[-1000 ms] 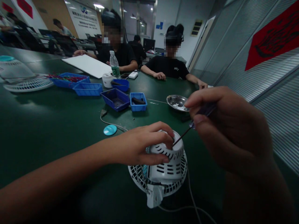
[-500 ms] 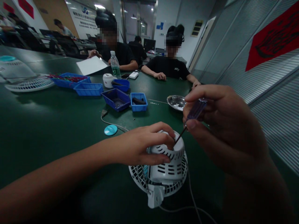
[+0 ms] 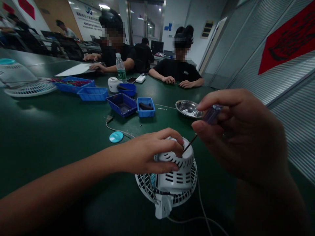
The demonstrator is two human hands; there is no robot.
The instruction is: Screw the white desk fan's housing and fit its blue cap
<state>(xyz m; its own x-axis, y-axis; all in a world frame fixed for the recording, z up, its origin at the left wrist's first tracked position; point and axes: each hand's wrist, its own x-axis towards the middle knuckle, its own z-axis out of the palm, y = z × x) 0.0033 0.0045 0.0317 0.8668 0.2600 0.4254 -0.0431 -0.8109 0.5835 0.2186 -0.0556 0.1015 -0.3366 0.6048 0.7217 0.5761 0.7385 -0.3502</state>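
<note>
A small white fan (image 3: 177,178) lies face down on the green table, its slotted motor housing upward and its grille beneath. My left hand (image 3: 152,150) is wrapped over the top of the housing, fingers curled around its rim. In my right hand (image 3: 243,131) is a screwdriver (image 3: 212,114) with a clear purplish handle, pinched between thumb and fingers. Its shaft slants down to the left, and the tip reaches the top of the housing beside my left fingertips. What the tip touches is hidden. A round turquoise cap (image 3: 116,137) lies left of the fan.
Beyond the fan stand blue bins (image 3: 146,112), one holding a dark part, and a metal bowl (image 3: 189,114) with small white pieces. A power cord (image 3: 203,206) trails at the right. A bottle (image 3: 120,69) and two seated people are across the table; another fan (image 3: 29,87) lies far left.
My right fingers have shifted around the screwdriver handle, which leans further right. My left hand and the fan stay put. Across the table, one person's paper moved left and the other's hand drew inward.
</note>
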